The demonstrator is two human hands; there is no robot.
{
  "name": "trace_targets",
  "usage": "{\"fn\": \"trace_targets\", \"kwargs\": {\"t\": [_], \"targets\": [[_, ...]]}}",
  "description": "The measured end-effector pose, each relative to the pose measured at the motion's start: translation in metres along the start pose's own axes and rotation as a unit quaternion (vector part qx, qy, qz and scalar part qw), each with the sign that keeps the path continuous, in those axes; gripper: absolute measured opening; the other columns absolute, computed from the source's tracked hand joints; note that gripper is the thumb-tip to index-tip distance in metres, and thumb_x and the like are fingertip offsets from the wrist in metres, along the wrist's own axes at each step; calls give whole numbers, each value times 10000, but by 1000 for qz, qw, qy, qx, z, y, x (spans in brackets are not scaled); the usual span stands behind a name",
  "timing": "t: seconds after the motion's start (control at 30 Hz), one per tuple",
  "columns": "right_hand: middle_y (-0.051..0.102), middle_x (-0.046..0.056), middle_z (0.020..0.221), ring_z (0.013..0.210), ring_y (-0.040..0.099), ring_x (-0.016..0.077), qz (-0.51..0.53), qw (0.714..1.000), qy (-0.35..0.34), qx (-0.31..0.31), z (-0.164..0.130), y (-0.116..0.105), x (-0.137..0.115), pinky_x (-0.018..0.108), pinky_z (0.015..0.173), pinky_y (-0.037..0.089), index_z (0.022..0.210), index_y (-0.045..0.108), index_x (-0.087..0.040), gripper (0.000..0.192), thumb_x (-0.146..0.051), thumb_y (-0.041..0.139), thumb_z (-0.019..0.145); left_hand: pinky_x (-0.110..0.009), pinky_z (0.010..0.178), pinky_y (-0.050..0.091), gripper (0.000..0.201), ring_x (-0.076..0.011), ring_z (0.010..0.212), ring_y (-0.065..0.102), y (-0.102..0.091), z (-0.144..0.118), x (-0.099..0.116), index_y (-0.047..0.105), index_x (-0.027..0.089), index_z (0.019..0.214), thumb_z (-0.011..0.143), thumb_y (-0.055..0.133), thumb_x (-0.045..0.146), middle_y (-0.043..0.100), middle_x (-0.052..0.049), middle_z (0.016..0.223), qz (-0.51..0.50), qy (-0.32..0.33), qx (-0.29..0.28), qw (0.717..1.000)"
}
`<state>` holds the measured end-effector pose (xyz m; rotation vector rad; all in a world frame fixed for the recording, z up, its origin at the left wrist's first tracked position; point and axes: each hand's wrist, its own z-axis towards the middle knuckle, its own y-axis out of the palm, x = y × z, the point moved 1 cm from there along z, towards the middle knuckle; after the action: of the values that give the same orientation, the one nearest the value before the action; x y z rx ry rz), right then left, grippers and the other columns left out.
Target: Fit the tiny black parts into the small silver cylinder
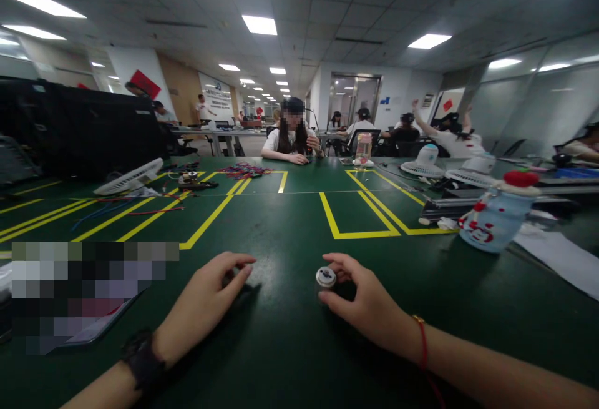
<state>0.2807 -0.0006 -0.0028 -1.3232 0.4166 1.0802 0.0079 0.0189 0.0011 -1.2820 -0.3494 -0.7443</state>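
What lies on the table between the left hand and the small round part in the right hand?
Nothing: the head view shows only bare green table between the left hand and the small round part in the right hand.

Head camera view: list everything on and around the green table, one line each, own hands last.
table: one, dark green with yellow tape lines, fills the foreground
round part: one, silver-grey, at the right fingertips
bottle: one, pale blue with red cap, right side, tilted
desk fans: two, white, far right
fan: one, white, lying left
wires: a bunch, mixed colours, far centre
person: one, white shirt, seated opposite
left hand: black wristband, fingertips on table
right hand: red wrist string, pinching round part
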Motion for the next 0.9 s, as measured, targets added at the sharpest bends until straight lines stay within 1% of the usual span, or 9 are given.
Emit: {"fn": "trace_targets", "kwargs": {"t": [0.07, 0.17, 0.23, 0.3, 0.47, 0.6, 0.67, 0.77, 0.9], "targets": [[594, 25, 1077, 956, 569, 117, 33, 999, 17, -5, 1, 0, 5, 283, 885, 472, 1216, 462, -210, 559, -325, 679, 713, -322, 799, 465, 285, -209, 895, 600, 16, 4, 34, 639, 255, 1070, 886, 470, 392, 654, -39, 1028, -39, 57, -25, 997], [596, 5, 1075, 959, 570, 102, 36, 999, 11, -16, 2, -1, 7, 247, 866, 475, 1142, 499, -215, 489, -311, 693, 704, -296, 793, 462, 256, -179, 888, 594, 37, 10, 77, 644, 267, 1090, 877, 511, 317, 654, -25, 1020, -106, 118, -78, 984], [599, -2, 1063, 949, 571, 95, 36, 999, 8, -17, 2, -1, 6, 235, 852, 474, 1111, 515, -216, 436, -303, 682, 718, -292, 778, 455, 210, -174, 867, 591, 46, 12, 94, 688, 266, 1005, 865, 532, 276, 659, -18, 945, -124, 126, -78, 981], [603, -6, 1049, 935, 572, 93, 35, 999, 6, -16, 3, -1, 4, 230, 838, 473, 1097, 522, -215, 418, -296, 682, 719, -289, 745, 453, 185, -174, 845, 590, 49, 13, 100, 719, 252, 913, 856, 544, 262, 652, -22, 893, -131, 107, -67, 983], [607, -13, 1021, 910, 571, 93, 31, 999, -5, -22, 3, 0, 3, 227, 817, 471, 1061, 545, -214, 385, -283, 687, 710, -274, 682, 451, 181, -165, 797, 589, 45, 13, 100, 729, 229, 839, 847, 562, 299, 636, -27, 881, -158, 70, -25, 985], [604, -6, 1019, 918, 569, 94, 13, 1000, -7, -11, 1, -3, 4, 237, 832, 472, 1061, 535, -209, 346, -266, 646, 739, -287, 669, 456, 232, -179, 827, 592, 35, 14, 84, 715, 246, 919, 855, 545, 391, 626, -34, 958, -165, 46, 14, 985], [603, -3, 1020, 917, 571, 95, -1, 1000, -10, -4, 0, -3, 5, 238, 829, 476, 1070, 527, -210, 339, -254, 624, 749, -325, 744, 461, 252, -200, 888, 587, 33, 13, 67, 720, 263, 938, 854, 540, 418, 621, -41, 995, -123, 40, -10, 992], [587, 2, 1086, 961, 564, 101, -26, 999, -17, 3, -2, -2, 6, 247, 861, 472, 1147, 500, -231, 424, -256, 621, 742, -416, 878, 413, 210, -245, 1013, 545, 37, 11, 44, 741, 323, 898, 830, 570, 423, 619, -31, 1081, -23, 67, -72, 995], [524, -5, 1239, 1130, 499, 115, -95, 995, -41, 4, -5, 2, 5, 271, 1010, 395, 1245, 462, -279, 531, -302, 628, 742, -488, 900, 381, 144, -288, 1063, 513, 45, 9, 32, 740, 407, 870, 780, 630, 426, 625, 3, 1139, 11, 86, -106, 991]]}}
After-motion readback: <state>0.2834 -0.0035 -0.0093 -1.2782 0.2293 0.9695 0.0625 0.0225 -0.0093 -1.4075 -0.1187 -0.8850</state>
